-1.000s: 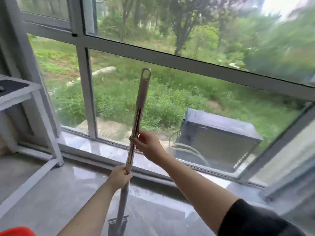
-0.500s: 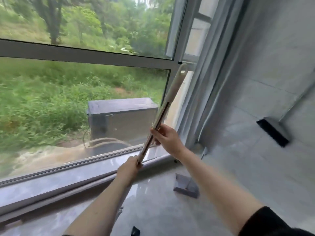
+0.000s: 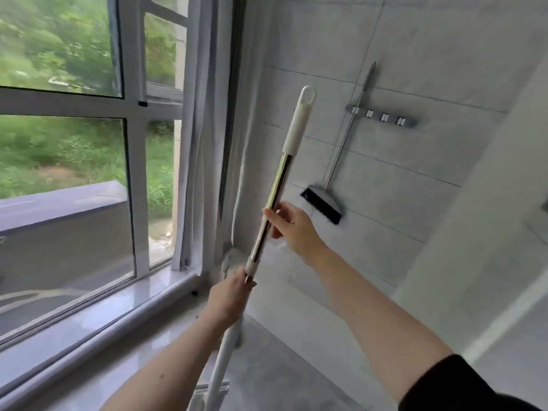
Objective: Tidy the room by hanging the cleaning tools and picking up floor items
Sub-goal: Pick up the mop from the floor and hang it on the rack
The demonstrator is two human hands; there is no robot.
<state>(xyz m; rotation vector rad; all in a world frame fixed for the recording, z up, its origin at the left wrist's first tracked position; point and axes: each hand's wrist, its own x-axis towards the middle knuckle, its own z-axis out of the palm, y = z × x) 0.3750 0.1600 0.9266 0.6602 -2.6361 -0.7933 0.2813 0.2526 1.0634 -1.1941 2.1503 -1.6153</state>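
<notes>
both hands hold the mop handle (image 3: 280, 176) mid frame. the left hand (image 3: 229, 295) wraps low, the right hand (image 3: 292, 225) pinches higher. a broom (image 3: 332, 185) hangs on the wall rack (image 3: 382, 116) upper right

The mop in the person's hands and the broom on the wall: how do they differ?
The mop is gripped by both hands, left hand low, right hand higher; the broom hangs from the wall rack, untouched. The mop's handle end is white with a hanging loop; the broom's is slim and grey. The broom's dark head shows fully; the mop's is cut off below. Both have long metal shafts.
</notes>
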